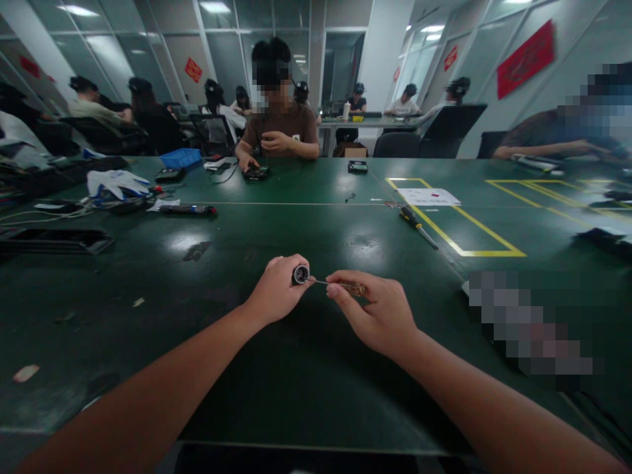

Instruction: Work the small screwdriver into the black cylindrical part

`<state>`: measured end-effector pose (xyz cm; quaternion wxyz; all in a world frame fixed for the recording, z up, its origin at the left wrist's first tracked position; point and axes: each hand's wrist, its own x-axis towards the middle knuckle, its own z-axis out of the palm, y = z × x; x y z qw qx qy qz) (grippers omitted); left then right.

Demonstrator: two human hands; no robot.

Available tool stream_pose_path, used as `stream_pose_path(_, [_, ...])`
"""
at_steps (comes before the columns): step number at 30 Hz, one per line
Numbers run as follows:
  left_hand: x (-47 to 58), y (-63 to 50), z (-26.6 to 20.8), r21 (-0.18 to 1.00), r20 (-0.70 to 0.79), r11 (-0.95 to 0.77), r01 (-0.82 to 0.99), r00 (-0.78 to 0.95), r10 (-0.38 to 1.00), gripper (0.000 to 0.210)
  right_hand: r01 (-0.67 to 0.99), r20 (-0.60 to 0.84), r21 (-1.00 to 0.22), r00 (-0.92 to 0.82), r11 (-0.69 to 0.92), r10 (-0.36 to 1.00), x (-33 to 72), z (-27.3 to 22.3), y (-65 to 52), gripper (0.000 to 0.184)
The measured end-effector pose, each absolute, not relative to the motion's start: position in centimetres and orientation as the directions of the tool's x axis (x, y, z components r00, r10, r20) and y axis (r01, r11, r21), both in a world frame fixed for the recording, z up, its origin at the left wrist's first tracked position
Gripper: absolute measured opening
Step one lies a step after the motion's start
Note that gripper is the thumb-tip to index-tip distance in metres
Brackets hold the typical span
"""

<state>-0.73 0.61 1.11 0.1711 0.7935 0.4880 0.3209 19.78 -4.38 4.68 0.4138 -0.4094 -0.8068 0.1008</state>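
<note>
My left hand (279, 289) is closed around a small black cylindrical part (300, 274), whose round open end with a pale inner ring faces me. My right hand (378, 309) grips a small screwdriver (354, 288) by its translucent amber handle, the thin shaft pointing left. The shaft's tip reaches my left fingertips at the lower right side of the part; whether it touches the part is hidden. Both hands are raised over the middle of the green table (316, 395).
A yellow-and-black screwdriver (418, 226) lies beyond my right hand, near yellow tape outlines and a paper sheet (428, 197). White-blue gloves (117, 186), a blue basket (180, 158) and a black tray (56, 241) are at left. A person (281, 128) works opposite.
</note>
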Motion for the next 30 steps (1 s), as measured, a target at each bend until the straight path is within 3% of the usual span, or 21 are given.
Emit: stream_pose_path(30, [-0.62, 0.67, 0.91, 0.579, 0.347, -0.461, 0.673, 0.308, 0.886, 0.011, 0.605, 0.552, -0.504, -0.323, 0.616, 0.769, 19.74, 5.09, -4.4, 0.018])
